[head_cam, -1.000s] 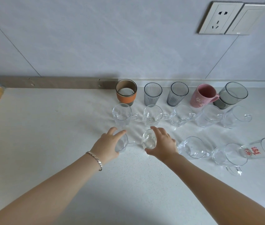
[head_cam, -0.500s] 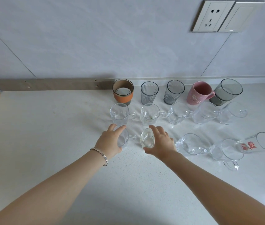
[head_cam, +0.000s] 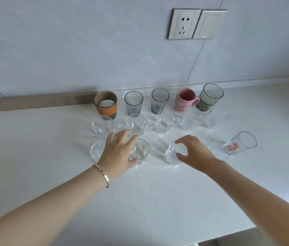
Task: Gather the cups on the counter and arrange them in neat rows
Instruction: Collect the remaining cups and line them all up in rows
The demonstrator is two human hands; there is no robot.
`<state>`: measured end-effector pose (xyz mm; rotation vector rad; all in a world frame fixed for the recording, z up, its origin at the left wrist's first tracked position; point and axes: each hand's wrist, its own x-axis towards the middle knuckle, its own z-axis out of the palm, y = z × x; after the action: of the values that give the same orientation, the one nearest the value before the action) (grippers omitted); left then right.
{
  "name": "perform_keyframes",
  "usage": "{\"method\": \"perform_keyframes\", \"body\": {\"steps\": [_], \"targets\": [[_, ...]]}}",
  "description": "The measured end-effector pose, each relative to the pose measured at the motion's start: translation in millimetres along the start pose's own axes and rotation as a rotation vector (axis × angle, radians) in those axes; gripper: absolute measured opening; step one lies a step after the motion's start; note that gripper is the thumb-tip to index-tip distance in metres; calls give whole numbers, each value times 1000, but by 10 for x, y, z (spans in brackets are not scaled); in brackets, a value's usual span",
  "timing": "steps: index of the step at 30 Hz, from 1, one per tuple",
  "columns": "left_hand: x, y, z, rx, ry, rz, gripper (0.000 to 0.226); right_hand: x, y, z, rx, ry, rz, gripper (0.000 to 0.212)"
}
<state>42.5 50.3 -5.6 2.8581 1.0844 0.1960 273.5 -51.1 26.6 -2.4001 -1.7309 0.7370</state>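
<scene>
Left hand (head_cam: 117, 155): fingers spread and curled over the rim of a clear glass mug (head_cam: 140, 150), thumb at its near side, holding it upright on the white counter (head_cam: 33, 157); handle points right. Bracelet (head_cam: 103, 174) on the left wrist. Just left of that hand, partly hidden behind it, another clear glass cup (head_cam: 96, 150). Right hand (head_cam: 196, 153): thumb and fingers narrowed on the rim of a second clear glass cup (head_cam: 173, 154), gripping it; this cup leans toward the left. Just right of the right hand, a clear glass cup (head_cam: 216, 148), partly hidden, touching or nearly touching a tumbler with red lettering (head_cam: 241, 145), which appears to lean to the right. Middle row, beyond the hands, five clear handled mugs side by side, from the leftmost (head_cam: 103, 126) to the rightmost (head_cam: 215, 117). Back row, near the wall: orange-sleeved glass cup (head_cam: 105, 104), two ribbed grey tumblers (head_cam: 134, 102) (head_cam: 159, 100), pink ceramic mug with flower print (head_cam: 184, 100), smoky grey glass (head_cam: 210, 96). Wall above: power socket (head_cam: 183, 23) beside a switch plate (head_cam: 209, 23). Wooden strip (head_cam: 33, 102) along the counter's back edge at left.
</scene>
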Motion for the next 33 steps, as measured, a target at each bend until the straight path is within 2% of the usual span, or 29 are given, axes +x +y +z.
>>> {"method": "perform_keyframes", "body": {"steps": [2, 5, 8, 10, 11, 16, 21, 25, 27, 29, 33], "targets": [[124, 321, -37, -34, 3, 93, 74, -19, 273, -149, -72, -25, 36, 51], [315, 782, 50, -61, -77, 137, 81, -4, 659, -278, -228, -110, 106, 71], [545, 1183, 168, -91, -212, 47, 86, 28, 967, -288, -316, -212, 153, 90], [687, 1345, 241, -87, -366, -84, 85, 53, 1125, -245, -274, -236, 151, 91], [752, 1403, 277, -77, -385, -125, 86, 67, 1192, -222, -241, -233, 139, 90], [906, 1534, 374, -37, -431, -211, 85, 161, 1416, -210, -100, -184, 44, 90], [968, 1530, 378, -37, -394, -294, 79, 395, 1448, -301, -8, -188, -86, 84], [1055, 1445, 333, -35, -361, -354, 78, 535, 1411, -345, -91, -249, -249, 90], [1082, 1399, 312, -38, -356, -360, 77, 547, 1400, -333, -145, -268, -230, 97], [1092, 1359, 310, -41, -355, -352, 78, 544, 1385, -280, -126, -225, -136, 102], [1080, 1320, 315, -64, -345, -337, 78, 524, 1298, -154, -88, -103, -24, 95]]}}
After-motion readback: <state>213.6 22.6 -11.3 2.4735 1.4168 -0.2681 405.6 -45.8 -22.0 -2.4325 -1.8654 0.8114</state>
